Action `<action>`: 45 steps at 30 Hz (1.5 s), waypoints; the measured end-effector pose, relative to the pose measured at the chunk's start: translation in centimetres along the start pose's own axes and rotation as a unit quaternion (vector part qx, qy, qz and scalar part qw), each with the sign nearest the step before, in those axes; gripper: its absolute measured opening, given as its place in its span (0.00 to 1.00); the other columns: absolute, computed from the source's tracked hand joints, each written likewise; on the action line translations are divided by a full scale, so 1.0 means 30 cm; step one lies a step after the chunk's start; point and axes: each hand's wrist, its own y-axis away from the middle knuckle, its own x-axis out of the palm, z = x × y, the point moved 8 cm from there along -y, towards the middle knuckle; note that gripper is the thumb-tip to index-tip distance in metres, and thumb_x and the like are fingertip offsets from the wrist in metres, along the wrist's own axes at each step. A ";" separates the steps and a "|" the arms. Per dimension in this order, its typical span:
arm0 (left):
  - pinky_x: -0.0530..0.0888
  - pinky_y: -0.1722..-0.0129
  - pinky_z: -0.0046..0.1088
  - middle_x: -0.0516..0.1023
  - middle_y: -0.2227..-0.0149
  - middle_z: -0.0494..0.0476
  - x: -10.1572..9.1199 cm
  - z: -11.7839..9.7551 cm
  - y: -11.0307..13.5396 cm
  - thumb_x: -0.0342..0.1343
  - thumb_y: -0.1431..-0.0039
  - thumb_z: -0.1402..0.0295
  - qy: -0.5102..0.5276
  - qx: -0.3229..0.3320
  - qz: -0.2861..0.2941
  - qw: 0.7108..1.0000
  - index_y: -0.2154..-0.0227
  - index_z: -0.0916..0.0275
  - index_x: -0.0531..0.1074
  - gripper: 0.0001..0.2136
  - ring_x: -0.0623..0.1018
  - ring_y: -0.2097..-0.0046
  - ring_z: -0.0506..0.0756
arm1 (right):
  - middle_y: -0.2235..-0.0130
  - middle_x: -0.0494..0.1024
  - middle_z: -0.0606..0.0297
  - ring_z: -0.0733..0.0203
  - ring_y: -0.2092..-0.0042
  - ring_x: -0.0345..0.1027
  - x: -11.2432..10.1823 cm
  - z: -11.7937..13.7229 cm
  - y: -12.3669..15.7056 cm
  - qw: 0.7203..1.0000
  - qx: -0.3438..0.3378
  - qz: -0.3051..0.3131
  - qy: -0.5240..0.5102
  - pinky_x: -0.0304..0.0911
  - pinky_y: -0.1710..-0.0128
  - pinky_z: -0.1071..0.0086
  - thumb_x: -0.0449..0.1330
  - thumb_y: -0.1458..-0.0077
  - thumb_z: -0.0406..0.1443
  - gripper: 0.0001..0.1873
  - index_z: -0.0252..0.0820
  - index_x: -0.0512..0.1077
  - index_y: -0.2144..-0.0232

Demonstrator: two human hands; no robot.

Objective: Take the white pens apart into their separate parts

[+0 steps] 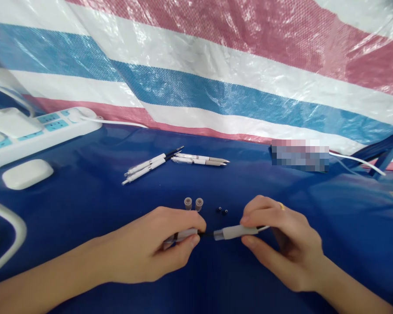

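My left hand (pixel 157 248) is closed on the white barrel half of a pen (pixel 185 234), from which a thin dark refill sticks out to the right. My right hand (pixel 278 240) pinches the grey grip section (pixel 234 232) of the same pen, its open end facing the refill. The two halves are nearly in line, a small gap apart. Just beyond my hands, two small translucent caps (pixel 193 203) stand on the blue sheet (pixel 85 209), with two tiny dark beads (pixel 222 210) beside them. A ring shows on my right hand.
Several white pens (pixel 175 162) lie farther back on the blue sheet. A white power strip (pixel 36 131) and a white oval case (pixel 26 173) sit at the left. A striped red, white and blue tarp (pixel 216 65) rises behind. A white cable (pixel 356 159) runs at the right.
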 end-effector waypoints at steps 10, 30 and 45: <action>0.56 0.83 0.20 0.56 0.80 0.41 -0.006 -0.001 -0.001 0.41 0.34 0.68 0.069 0.031 -0.017 0.997 0.65 0.58 0.61 0.06 0.56 0.82 0.45 | 0.65 0.70 0.63 0.59 0.63 0.65 -0.033 0.009 0.014 0.997 -0.005 -0.071 -0.040 0.62 0.69 0.63 0.58 0.49 0.19 0.20 0.38 0.68 0.55; 0.65 0.81 0.23 0.72 0.74 0.47 -0.140 -0.080 0.087 0.45 0.35 0.68 -0.051 0.139 -0.265 0.953 0.60 0.54 0.66 0.06 0.68 0.79 0.48 | 0.66 0.71 0.65 0.59 0.65 0.67 -0.078 0.015 0.024 0.984 -0.028 -0.170 -0.049 0.64 0.68 0.63 0.57 0.47 0.20 0.19 0.41 0.67 0.56; 0.69 0.66 0.32 0.73 0.62 0.58 -0.315 0.173 0.021 0.46 0.35 0.67 -0.478 -0.044 -0.310 0.821 0.53 0.64 0.70 0.13 0.75 0.66 0.57 | 0.66 0.76 0.68 0.62 0.66 0.71 -0.015 -0.175 0.003 0.958 0.242 -0.026 0.150 0.61 0.76 0.72 0.56 0.39 0.34 0.04 0.47 0.68 0.60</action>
